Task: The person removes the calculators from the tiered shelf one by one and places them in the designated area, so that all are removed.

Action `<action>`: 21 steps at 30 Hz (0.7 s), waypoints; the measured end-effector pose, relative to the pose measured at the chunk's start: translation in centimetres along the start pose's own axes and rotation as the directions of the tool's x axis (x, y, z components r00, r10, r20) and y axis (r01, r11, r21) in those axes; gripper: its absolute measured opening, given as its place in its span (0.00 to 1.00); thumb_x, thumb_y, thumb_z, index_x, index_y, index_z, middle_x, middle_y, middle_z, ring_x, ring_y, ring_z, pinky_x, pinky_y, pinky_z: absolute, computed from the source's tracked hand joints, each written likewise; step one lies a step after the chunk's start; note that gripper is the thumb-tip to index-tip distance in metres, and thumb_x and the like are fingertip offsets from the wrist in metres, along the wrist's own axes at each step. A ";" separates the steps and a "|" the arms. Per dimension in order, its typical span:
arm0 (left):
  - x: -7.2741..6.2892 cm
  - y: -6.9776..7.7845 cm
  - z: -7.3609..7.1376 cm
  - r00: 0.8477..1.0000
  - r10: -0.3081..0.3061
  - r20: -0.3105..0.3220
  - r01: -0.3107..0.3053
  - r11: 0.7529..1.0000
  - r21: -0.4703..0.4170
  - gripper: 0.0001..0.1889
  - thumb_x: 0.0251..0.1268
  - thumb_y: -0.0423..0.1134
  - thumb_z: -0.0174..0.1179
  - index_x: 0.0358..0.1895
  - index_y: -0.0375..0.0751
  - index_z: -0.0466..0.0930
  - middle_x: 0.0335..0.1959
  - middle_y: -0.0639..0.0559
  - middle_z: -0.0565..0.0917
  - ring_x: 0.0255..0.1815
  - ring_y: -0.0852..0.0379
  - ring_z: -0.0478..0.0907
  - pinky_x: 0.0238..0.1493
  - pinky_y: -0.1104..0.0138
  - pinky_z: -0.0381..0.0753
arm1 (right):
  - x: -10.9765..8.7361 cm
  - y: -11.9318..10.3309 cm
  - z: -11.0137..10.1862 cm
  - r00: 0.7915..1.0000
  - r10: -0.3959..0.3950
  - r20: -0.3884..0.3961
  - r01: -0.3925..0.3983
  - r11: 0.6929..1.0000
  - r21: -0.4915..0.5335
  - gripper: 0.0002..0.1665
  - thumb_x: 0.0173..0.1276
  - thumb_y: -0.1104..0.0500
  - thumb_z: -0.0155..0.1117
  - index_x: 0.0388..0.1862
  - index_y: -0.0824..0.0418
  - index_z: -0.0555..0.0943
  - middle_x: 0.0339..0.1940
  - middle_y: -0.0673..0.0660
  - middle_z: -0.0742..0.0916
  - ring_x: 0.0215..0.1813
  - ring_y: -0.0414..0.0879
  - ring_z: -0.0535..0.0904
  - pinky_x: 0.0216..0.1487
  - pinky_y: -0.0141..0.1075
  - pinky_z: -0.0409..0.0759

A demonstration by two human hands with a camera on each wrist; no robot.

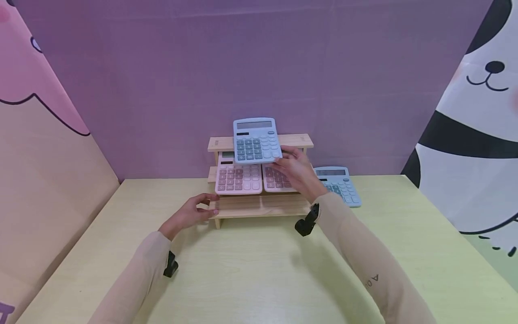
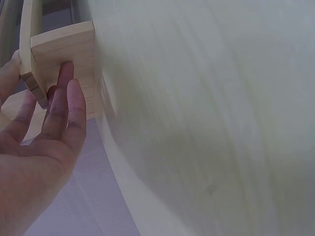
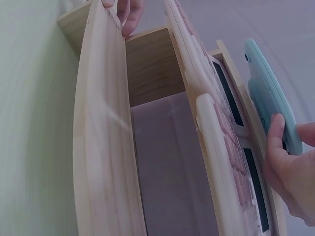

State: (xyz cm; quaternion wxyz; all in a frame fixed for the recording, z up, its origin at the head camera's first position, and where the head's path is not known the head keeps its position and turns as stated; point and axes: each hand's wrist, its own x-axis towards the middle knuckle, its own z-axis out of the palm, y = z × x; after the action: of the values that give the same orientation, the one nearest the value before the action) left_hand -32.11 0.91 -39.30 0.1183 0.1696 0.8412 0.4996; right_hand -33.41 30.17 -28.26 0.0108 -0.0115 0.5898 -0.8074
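My right hand [image 1: 296, 170] pinches a blue calculator [image 1: 256, 141] by its lower right corner, in front of the top tier of a wooden shelf rack [image 1: 259, 206]. In the right wrist view that calculator [image 3: 268, 93] appears edge-on, apart from the rack's boards. My left hand [image 1: 193, 211] grips the left end of the lowest board; in the left wrist view its thumb lies on one side of the board and its fingers [image 2: 76, 105] on the other. Two pink calculators, a left one [image 1: 238, 180] and a right one [image 1: 277, 178] partly hidden by my right hand, lean on the middle tier.
Another blue calculator [image 1: 340, 184] lies on the table to the right of the rack, partly behind my right forearm. A purple cloth backdrop [image 1: 162, 90] rises behind the rack. The pale wooden table [image 1: 259, 265] extends in front and to both sides.
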 end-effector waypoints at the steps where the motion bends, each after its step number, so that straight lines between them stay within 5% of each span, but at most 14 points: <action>1: 0.0 0.0 0.0 1.000 0.001 0.004 -0.001 1.000 -0.001 0.27 0.60 0.41 0.60 0.62 0.40 0.65 0.56 0.38 0.67 0.46 0.47 0.76 0.44 0.61 0.81 | -0.1 0.0 -0.1 1.000 0.001 -0.002 -0.001 1.000 0.006 0.31 0.62 0.79 0.47 0.64 0.66 0.58 0.50 0.60 0.73 0.48 0.48 0.76 0.58 0.39 0.75; 21: 0.0 -0.1 -0.1 1.000 -0.015 0.000 0.015 1.000 -0.021 0.28 0.59 0.41 0.61 0.62 0.42 0.66 0.56 0.38 0.66 0.46 0.47 0.76 0.44 0.61 0.82 | -1.8 -1.3 -3.9 1.000 0.019 -0.019 -0.019 0.999 0.026 0.34 0.63 0.77 0.47 0.68 0.63 0.57 0.49 0.56 0.71 0.49 0.46 0.74 0.64 0.41 0.68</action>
State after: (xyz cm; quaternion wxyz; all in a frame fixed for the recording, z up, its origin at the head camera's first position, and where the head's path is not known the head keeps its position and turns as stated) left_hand -32.16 0.83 -39.37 0.1237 0.1622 0.8371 0.5075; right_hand -31.78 34.32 -28.26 0.0131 0.0019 0.5795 -0.8149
